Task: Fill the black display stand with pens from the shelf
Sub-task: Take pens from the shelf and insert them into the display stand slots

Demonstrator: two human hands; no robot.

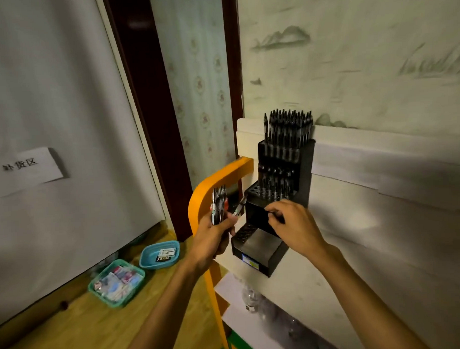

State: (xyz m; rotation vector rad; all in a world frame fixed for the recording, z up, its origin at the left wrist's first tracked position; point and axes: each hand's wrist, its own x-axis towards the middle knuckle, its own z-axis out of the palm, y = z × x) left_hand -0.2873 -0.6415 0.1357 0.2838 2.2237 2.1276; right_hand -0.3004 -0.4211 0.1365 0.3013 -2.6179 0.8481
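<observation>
**A:** Status on the stand?

**Me:** Right, black display stand (278,198) sits on the white shelf (381,221), back against the wall. Stepped tiers. Top tier packed with pens (288,128), next one down mostly filled, the tier under that has a few pens plus open holes at its left. Lowest perforated step looks bare.

**A:** Hands?

**Me:** My left hand (216,233) is clamped round a bundle of pens (218,203), upright, clip ends up, just left of the stand. One pen sticks out at an angle toward the stand. My right hand (294,224) is at the stand's front, fingers curled, pinching something small and dark against the middle step. Probably one pen going in, but it's blurred, can't confirm.

**A:** Handling?

**Me:** Pens should be light, stiff, smooth plastic, so they'd slide in a loose bundle. I'd pinch each one mid-barrel or just below the clip and drop it straight down. Holes look tight, so a tilted pen would likely jam or knock its neighbours.

**A:** Anything else around?

**Me:** Orange rail (213,185) behind my left hand. Blue basket (160,255) and green basket (116,282) on the wooden floor, small packets in both. Paper label (28,168) on the white panel, left.
</observation>
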